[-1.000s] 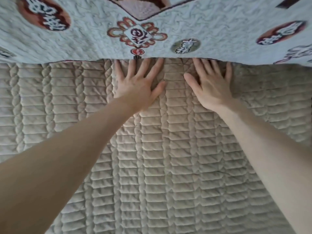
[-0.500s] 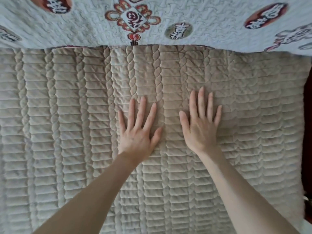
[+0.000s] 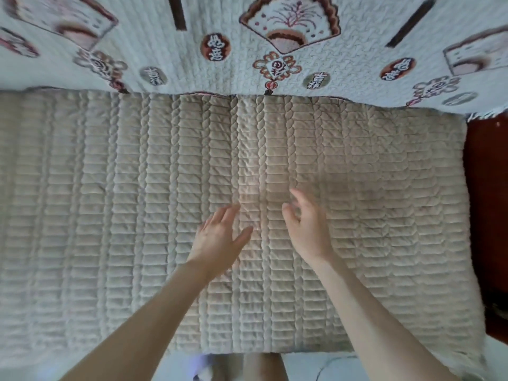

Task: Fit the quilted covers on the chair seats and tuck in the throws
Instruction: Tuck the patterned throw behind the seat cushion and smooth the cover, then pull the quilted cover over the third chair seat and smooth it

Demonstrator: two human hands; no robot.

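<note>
A beige quilted cover (image 3: 110, 202) lies flat across the seat and fills most of the view. Behind it a white patterned throw (image 3: 192, 59) with red-brown fans and knots hangs over the backrest, its lower edge meeting the cover's back edge. My left hand (image 3: 220, 237) hovers over the middle of the cover with fingers straight and holds nothing. My right hand (image 3: 306, 226) is beside it, lifted off the cover, fingers loosely curved and empty. Both hands are blurred.
Dark red-brown wood of the seat frame (image 3: 486, 215) shows along the right edge. The cover's front edge runs along the bottom, with pale floor (image 3: 316, 367) and my leg (image 3: 264, 367) below it. The throw's fringe (image 3: 489, 114) hangs at the right end.
Both hands have drawn back from the throw's lower edge toward me across the cover and have now lifted off it. The view has pulled back, showing more of the throw and the front edge.
</note>
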